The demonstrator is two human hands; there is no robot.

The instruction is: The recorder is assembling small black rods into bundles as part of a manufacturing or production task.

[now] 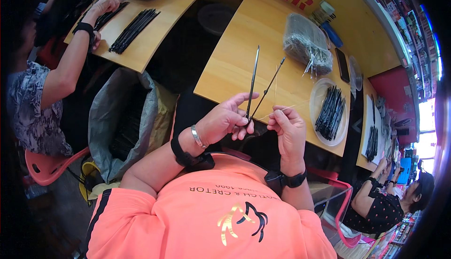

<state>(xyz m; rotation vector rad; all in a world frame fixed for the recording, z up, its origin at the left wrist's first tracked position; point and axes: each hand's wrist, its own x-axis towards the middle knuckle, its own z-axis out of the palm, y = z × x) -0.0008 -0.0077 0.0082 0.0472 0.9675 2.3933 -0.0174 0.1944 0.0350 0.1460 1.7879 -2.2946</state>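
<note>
Two slim black rods rise from my left hand in a narrow V, one straight and one with a small knob partway along. My left thumb and fingers close on their lower ends; whether the rods are joined there I cannot tell. Beside it, my right hand pinches a thin pale strand that reaches toward the base of the rods. To the right, a round clear plastic dish holds a pile of similar black pieces.
A plastic bag of thin wires lies on the wooden table, near a phone and a blue bottle. At left stands an open grey sack; a co-worker's hand reaches over another table with black bundles.
</note>
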